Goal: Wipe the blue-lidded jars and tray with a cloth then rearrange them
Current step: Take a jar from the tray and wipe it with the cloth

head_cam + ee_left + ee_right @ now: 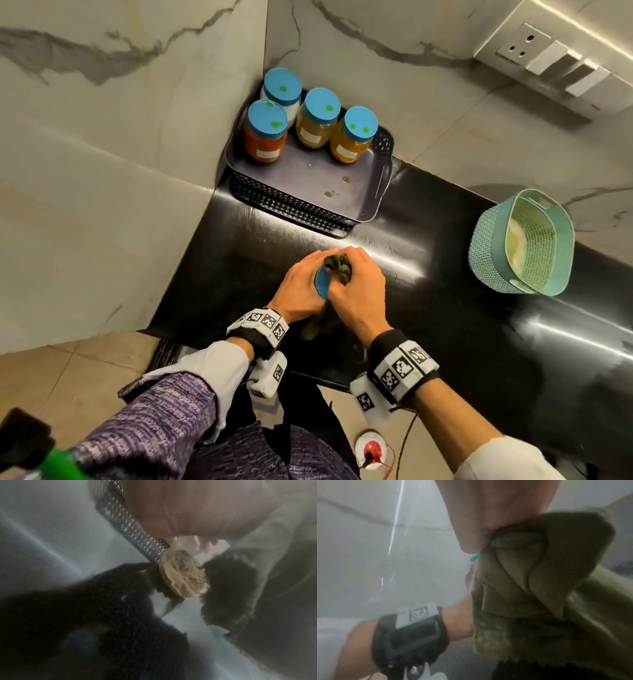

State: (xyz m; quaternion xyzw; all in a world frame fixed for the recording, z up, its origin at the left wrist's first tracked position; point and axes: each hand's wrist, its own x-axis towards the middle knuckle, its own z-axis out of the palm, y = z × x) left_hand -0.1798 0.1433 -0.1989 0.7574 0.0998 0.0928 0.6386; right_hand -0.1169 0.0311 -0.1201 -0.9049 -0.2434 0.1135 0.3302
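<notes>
Over the black counter (445, 325) my left hand (303, 277) grips a blue-lidded jar (321, 283), tilted toward me. My right hand (359, 274) holds an olive cloth (339, 269) bunched against the lid and side of that jar. In the left wrist view the jar (183, 574) shows tan powder inside, with the cloth (278, 568) beside it. In the right wrist view the cloth (539, 574) fills the right half and a sliver of blue lid (474, 558) shows. Several other blue-lidded jars, among them a red one (265, 133) and an orange one (352, 137), stand at the back of a dark tray (378, 192).
The tray sits in the corner between two marble walls, and small yellowish stains (332, 192) mark its floor. A teal mesh basket (489, 246) stands on the counter at the right. A switch panel (555, 61) is on the right wall. The counter's front edge runs just below my wrists.
</notes>
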